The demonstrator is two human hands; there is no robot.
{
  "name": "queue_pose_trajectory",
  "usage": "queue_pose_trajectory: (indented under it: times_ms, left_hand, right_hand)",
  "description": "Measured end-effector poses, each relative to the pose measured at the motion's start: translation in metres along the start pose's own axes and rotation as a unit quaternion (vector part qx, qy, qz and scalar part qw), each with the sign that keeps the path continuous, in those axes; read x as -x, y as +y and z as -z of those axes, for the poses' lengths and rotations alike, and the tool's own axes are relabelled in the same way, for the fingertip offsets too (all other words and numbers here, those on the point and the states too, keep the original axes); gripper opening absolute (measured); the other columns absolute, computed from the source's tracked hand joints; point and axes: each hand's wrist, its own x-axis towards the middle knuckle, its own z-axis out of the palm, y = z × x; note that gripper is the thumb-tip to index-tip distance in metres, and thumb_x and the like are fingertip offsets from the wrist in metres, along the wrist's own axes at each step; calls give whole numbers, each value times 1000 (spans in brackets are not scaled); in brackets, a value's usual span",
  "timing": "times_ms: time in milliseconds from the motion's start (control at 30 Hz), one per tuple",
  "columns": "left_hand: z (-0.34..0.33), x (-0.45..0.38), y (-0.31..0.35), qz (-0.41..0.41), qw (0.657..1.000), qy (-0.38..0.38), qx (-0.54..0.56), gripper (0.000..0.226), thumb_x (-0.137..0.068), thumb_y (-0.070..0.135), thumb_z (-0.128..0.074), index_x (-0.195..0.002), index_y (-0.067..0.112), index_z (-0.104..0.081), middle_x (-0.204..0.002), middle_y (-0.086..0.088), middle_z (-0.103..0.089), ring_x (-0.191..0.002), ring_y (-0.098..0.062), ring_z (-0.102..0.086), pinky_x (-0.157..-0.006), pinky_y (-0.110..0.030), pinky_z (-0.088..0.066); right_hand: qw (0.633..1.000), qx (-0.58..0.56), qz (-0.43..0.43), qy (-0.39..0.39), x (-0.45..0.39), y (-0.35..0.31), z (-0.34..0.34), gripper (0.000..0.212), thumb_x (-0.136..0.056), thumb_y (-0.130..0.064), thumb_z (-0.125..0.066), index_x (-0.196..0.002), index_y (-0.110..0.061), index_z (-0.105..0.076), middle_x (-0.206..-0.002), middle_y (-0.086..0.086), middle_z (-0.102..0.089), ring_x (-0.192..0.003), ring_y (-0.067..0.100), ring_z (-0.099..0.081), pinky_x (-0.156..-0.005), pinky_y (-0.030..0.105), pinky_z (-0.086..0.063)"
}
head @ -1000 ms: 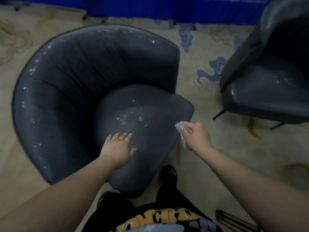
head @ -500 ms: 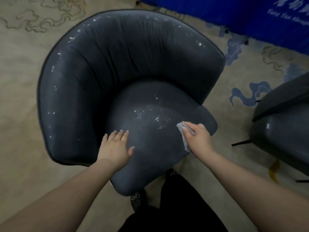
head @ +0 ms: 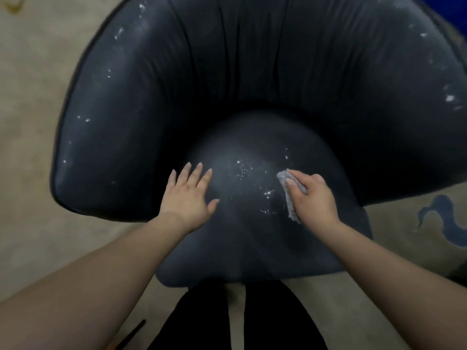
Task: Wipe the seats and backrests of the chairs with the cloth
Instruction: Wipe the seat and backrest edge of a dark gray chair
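1. On the seat [head: 252, 238] of the dark chair [head: 131, 117], both hands are down. The right hand [head: 312, 198] sits on the seat's right part, the left hand [head: 188, 195] on its left part.
2. R hand: fingers curled round the grey cloth [head: 290, 203], which is bunched under the palm. One end pokes out past the fingertips, the other hangs out near the wrist. Cloth's long axis runs roughly front-to-back on the seat.
3. L hand: fingers straight and spread, palm flat on the cushion, holding nothing. Prob. bracing.
4. Key relation: the white specks [head: 252, 183] lie between the two hands, just to the left of the cloth's leading edge. The R hand is nearer to them, almost touching the closest flecks.
5. Judgement: next stroke should sweep the cloth leftward across the seat, toward the L hand.
6. Backrest [head: 252, 66] has more white flecks along its rim and sides, well apart from the cloth. It looks unwiped, though blur at the edges makes this hard to confirm.
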Motion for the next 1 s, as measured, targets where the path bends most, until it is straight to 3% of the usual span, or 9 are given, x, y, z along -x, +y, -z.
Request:
queue_pose_trajectory:
  times_ms: [233,333,567,733,867,933,1000]
  left_hand:
    - [-44,-59,-11,18,999,-8,39,104,-83,78,-35,-155,19,13,-162,0,20,-148,-18,18,-122,-43,5]
    - [-67,-89,-21,11,998,-6,65,113,-76,83,-41,-154,23,15,-161,3,23,-148,-15,20,-121,-40,6]
    - [-114,-137,-30,-9,993,14,115,119,-62,88,-36,-153,31,13,-156,11,29,-147,-12,20,-117,-35,8]
    - [-135,-142,-36,-7,984,34,172,121,-57,90,-34,-154,33,11,-152,17,28,-147,-9,18,-118,-32,5]
    - [-138,-141,-34,-10,983,46,180,119,-60,89,-36,-154,32,8,-155,15,25,-147,-9,18,-120,-33,3]
    - [-135,-142,-35,-14,981,50,186,115,-62,87,-37,-154,33,6,-157,14,22,-148,-10,15,-119,-32,3]
    - [-132,-145,-38,-17,981,47,187,111,-67,83,-41,-155,34,5,-160,12,19,-148,-10,15,-118,-32,3]
  right_hand:
    - [999,7,36,-16,-69,19,-50,33,-93,-47,-50,-124,-43,-57,-98,-15,-46,-85,-3,-53,-67,7,-33]
    - [996,16,83,-18,-97,27,-82,35,-92,-44,-53,-127,-41,-56,-95,-17,-43,-89,0,-50,-76,8,-35]
    - [972,82,216,41,-173,23,-148,40,-95,-34,-55,-134,-31,-53,-102,-1,-44,-102,20,-44,-96,37,-42]
    - [968,135,182,104,-174,23,-187,53,-92,-27,-57,-143,-20,-41,-115,10,-46,-102,26,-43,-91,39,-38]
    - [935,179,302,48,-161,32,-187,56,-86,-8,-62,-139,-13,-47,-106,14,-50,-93,30,-47,-83,39,-41]
    - [939,191,276,72,-182,36,-169,56,-87,-3,-59,-140,-13,-46,-109,17,-51,-94,33,-47,-84,42,-44]
    - [962,159,193,111,-199,36,-157,55,-92,-5,-53,-144,-14,-41,-115,15,-47,-101,30,-44,-92,41,-41]
